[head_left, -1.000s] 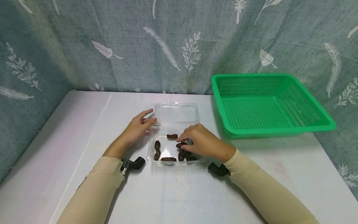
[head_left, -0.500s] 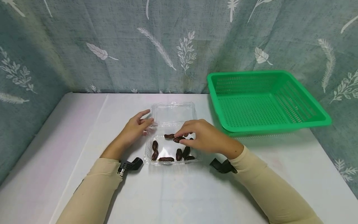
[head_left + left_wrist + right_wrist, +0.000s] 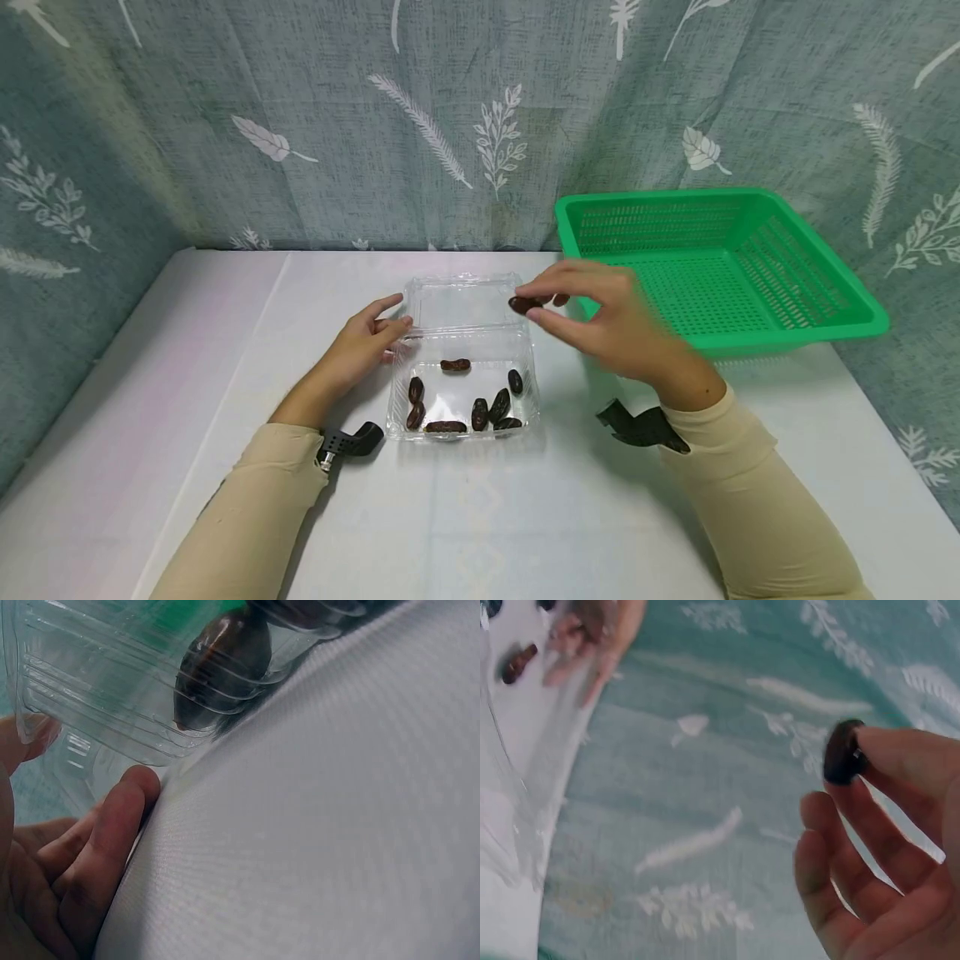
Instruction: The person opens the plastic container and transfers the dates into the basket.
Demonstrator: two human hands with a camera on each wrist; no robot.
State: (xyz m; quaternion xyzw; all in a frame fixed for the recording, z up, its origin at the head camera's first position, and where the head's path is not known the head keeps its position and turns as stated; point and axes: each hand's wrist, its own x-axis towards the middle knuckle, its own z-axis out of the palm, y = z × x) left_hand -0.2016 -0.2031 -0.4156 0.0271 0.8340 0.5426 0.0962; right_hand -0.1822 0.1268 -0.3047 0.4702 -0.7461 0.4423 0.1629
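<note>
My right hand [image 3: 607,321] pinches a date [image 3: 524,305] between thumb and fingertips. It is raised off the table, between the clear clamshell box [image 3: 395,417] and the green basket [image 3: 637,343]. In the right wrist view, the same dark date [image 3: 844,752] sits at the fingertips. Several dates lie in the box's base, including one lone date [image 3: 455,365] at the back and one date [image 3: 515,382] at the right. My left hand [image 3: 360,346] stays at the box's left side by the hinge, its thumb touching the plastic; in the left wrist view, its other fingers [image 3: 112,825] lie beside the wall.
The box's lid [image 3: 461,304] is folded back flat toward the curtain. The green basket stands at the back right of the white-covered table [image 3: 225,350]. A leaf-patterned curtain [image 3: 315,125] closes off the back and sides.
My right hand has lifted a date out of the box and carried it up and right toward the basket. The left hand has stayed at the box.
</note>
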